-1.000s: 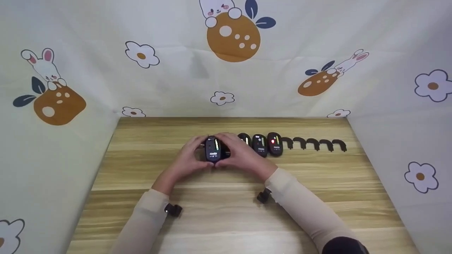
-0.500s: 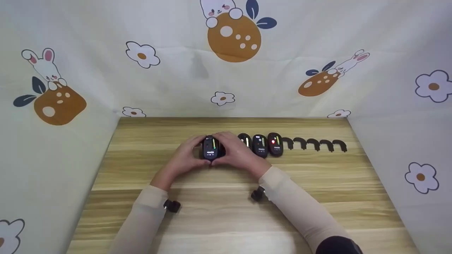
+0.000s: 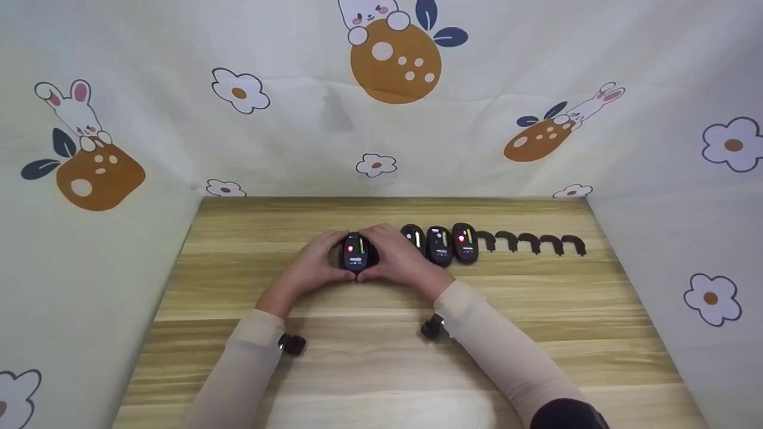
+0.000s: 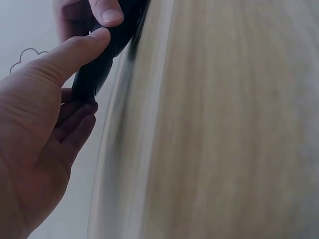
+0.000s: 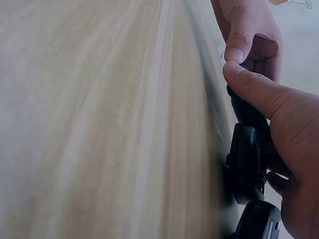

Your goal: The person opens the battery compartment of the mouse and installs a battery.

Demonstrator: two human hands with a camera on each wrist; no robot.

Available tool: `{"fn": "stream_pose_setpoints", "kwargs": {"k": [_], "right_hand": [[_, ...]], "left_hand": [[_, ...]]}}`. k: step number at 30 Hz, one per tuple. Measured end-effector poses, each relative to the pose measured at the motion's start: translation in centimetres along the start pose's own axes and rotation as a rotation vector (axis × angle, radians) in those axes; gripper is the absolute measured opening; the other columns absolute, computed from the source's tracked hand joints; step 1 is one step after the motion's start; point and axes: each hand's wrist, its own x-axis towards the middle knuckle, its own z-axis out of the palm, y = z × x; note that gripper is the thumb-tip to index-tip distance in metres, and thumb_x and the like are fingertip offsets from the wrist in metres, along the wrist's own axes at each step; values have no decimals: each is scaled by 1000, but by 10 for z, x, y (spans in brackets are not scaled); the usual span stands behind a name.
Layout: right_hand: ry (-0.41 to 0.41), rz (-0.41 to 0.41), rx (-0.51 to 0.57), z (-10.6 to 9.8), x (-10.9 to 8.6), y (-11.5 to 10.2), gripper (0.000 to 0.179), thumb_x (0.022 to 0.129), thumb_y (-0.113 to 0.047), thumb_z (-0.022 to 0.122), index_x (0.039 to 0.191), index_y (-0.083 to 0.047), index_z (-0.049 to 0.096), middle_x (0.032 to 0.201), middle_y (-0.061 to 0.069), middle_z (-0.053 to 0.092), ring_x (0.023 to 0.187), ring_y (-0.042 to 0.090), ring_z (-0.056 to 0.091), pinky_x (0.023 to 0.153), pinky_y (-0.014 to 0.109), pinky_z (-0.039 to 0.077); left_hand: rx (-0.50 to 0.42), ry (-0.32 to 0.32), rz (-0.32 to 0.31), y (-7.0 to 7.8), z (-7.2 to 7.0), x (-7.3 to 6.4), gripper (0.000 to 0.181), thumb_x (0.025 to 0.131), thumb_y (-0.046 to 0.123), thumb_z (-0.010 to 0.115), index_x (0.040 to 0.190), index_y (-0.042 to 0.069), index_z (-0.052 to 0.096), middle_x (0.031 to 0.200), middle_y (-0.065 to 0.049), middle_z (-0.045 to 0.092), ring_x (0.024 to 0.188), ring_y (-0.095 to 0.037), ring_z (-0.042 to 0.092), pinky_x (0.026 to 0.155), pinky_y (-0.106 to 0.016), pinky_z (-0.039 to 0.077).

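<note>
A black computer mouse (image 3: 356,255) lies underside up between my two hands, with a red light, a yellow-green strip and a white label showing. My left hand (image 3: 311,265) grips its left side, thumb at the near end and fingers at the far end. From the other side my right hand (image 3: 400,257) holds it the same way, and the two thumb tips meet at the near end. In the left wrist view the mouse (image 4: 97,74) is seen edge-on between thumb and fingers. The right wrist view shows its dark edge (image 5: 246,109) partly covered by the right thumb.
Right of my hands, more upturned mice stand in a row: one (image 3: 412,234) partly behind the right hand, a second (image 3: 439,245), and a third (image 3: 464,243) with a red light. Several black curved pieces (image 3: 529,242) continue the row on the wooden table (image 3: 381,369). Patterned cloth (image 3: 286,143) surrounds the table.
The mouse and my right hand have shifted slightly left. A red light now shows on the held mouse's underside, where none showed before.
</note>
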Motion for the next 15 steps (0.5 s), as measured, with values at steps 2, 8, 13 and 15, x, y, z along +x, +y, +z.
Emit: {"fn": "stream_pose_setpoints", "kwargs": {"k": [2, 8, 13, 15], "right_hand": [[-12, 3, -7, 1, 1, 0, 103, 76, -54, 99, 159, -10, 56, 152, 6, 64, 144, 26, 54, 126, 43, 41], [-35, 5, -26, 2, 3, 0, 104, 76, -55, 99, 159, -8, 56, 151, 8, 64, 144, 27, 53, 126, 44, 40], [-28, -7, -70, 5, 5, 0, 100, 76, -56, 99, 155, -8, 59, 144, 7, 68, 140, 27, 55, 125, 43, 41], [-28, -10, -83, 6, 5, 0, 99, 76, -56, 99, 154, -8, 60, 142, 7, 69, 138, 26, 56, 124, 42, 42]], "left_hand": [[12, -5, -2, -1, 0, 0, 97, 82, 24, 100, 161, -1, 51, 159, -20, 57, 150, -39, 51, 130, -55, 37], [32, -19, -10, -3, 1, 1, 96, 81, 24, 100, 160, -3, 51, 158, -22, 57, 149, -42, 51, 130, -57, 36], [26, -26, -37, -1, 2, 2, 95, 80, 21, 101, 159, -2, 53, 156, -22, 59, 148, -41, 52, 129, -56, 37], [22, -29, -43, 0, 2, 2, 96, 80, 21, 101, 159, -2, 52, 157, -23, 58, 148, -41, 52, 129, -56, 36]]}}
